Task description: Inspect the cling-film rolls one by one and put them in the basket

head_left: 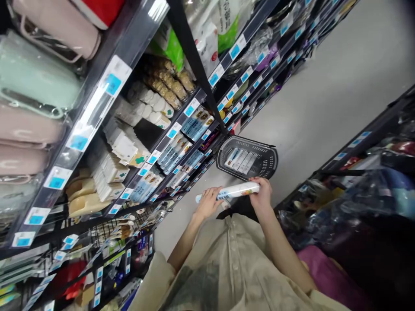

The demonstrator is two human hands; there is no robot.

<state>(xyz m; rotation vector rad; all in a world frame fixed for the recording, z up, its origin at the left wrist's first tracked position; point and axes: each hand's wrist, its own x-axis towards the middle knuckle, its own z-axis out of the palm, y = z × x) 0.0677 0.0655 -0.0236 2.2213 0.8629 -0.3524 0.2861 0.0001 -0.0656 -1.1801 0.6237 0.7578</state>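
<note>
Both hands, left hand [207, 203] and right hand [263, 194], clasp a boxed roll [231, 191] level by its ends above the basket [272, 162], label upward.

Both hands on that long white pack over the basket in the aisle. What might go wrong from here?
The long pack is gripped only near its ends by the left hand and right hand, so it may sag or slip. The basket already holds boxes, leaving little room. It sits on the floor close to the shelves, easy to kick.
</note>
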